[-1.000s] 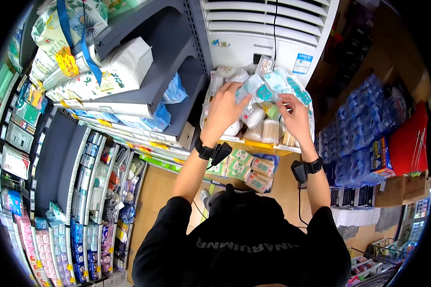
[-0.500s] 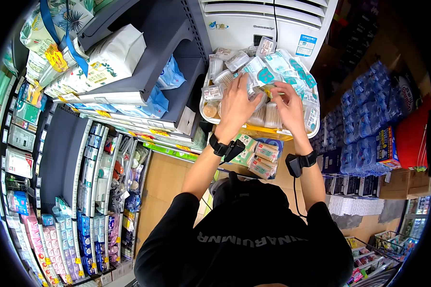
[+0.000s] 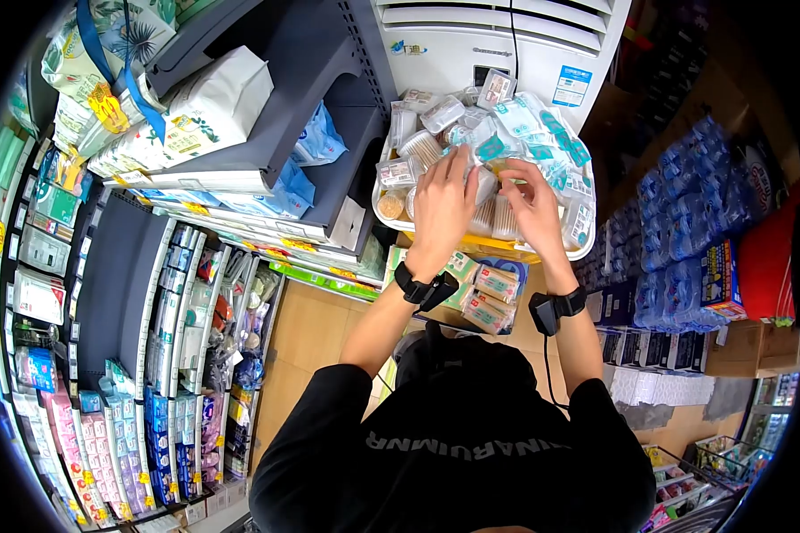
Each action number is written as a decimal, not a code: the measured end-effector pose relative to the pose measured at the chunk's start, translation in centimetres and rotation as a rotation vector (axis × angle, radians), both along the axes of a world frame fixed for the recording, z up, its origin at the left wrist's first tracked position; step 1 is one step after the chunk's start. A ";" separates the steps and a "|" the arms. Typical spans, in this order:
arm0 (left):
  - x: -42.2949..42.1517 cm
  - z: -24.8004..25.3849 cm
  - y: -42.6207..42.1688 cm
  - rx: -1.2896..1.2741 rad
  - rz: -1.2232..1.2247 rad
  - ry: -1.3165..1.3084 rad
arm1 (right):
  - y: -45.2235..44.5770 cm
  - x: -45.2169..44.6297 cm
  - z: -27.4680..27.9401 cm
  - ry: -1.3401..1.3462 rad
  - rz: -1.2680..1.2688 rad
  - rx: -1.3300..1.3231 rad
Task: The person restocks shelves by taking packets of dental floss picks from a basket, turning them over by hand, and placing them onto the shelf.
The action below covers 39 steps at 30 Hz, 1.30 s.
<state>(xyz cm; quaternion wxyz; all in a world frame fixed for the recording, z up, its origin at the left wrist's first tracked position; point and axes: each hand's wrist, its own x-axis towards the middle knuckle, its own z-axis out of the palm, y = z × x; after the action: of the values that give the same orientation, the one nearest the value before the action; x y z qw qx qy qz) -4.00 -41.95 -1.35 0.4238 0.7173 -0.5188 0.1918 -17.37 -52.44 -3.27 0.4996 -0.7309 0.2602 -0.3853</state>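
White cotton swabs (image 3: 504,222) lie between the left hand (image 3: 444,202) and right hand (image 3: 532,202), both loosely curled, their hold unclear.

This place can be recognised as a shop. Along the grey shelves (image 3: 116,275), many packaged goods (image 3: 96,444) are arranged in close rows, and yellow price tags (image 3: 196,210) are fixed at the edges. On the right, blue plastic-wrapped packs (image 3: 662,235) are stacked.

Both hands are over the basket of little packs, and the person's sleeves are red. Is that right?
Not quite: the sleeves are black, not red, as the head view shows. The left hand and right hand are over the basket of little packs.
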 end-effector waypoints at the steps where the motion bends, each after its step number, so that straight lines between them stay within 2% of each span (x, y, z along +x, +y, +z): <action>1: 0.0 0.1 0.1 0.002 0.006 -0.001 | 0.1 0.0 -0.1 -0.006 0.013 0.003; 7: 0.4 0.9 0.9 0.048 0.123 0.006 | 1.1 -0.2 0.4 -0.019 0.008 0.008; 10: 0.3 1.6 2.0 -0.043 0.100 0.041 | 1.9 -0.8 0.6 0.020 0.029 0.008; 13: -0.2 2.1 3.5 -0.251 0.011 0.220 | 3.9 -1.3 1.9 0.002 0.028 0.037; 14: -0.1 2.3 4.2 -0.251 0.003 0.223 | 4.7 -1.5 2.3 0.004 0.020 0.036; 17: -0.5 3.6 6.9 -0.079 -0.102 0.608 | 6.9 -1.6 3.1 -0.065 0.007 0.031; 18: -0.3 3.4 7.7 -0.079 -0.111 0.610 | 7.8 -1.7 3.4 -0.063 -0.021 -0.004; 20: 0.2 2.8 9.3 -0.094 -0.299 0.810 | 9.7 -1.7 3.8 -0.057 -0.056 -0.040; 22: 0.6 2.7 11.2 -0.073 -0.362 0.865 | 12.1 -1.9 4.1 -0.096 -0.066 -0.026; 24: 1.1 2.7 13.2 -0.052 -0.498 1.069 | 14.5 -2.3 4.6 -0.105 -0.072 -0.006; 25: 1.4 2.5 14.2 -0.070 -0.545 1.126 | 15.5 -2.8 4.9 -0.112 -0.006 0.088; 27: 1.7 3.2 16.3 -0.066 -0.561 1.157 | 17.8 -3.0 5.2 -0.167 0.084 0.184; 34: 2.5 3.5 23.4 0.120 -0.717 1.197 | 26.6 -2.7 4.6 -0.251 -0.027 0.315; 39: 2.2 2.8 27.2 0.097 -0.721 1.421 | 31.3 -2.8 4.3 -0.249 -0.127 0.327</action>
<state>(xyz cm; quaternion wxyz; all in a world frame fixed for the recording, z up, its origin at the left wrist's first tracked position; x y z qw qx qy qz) -1.81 -14.75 1.45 0.6572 0.4735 -0.3324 -0.4831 -20.12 -21.14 1.07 0.6144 -0.5692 0.3009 -0.4561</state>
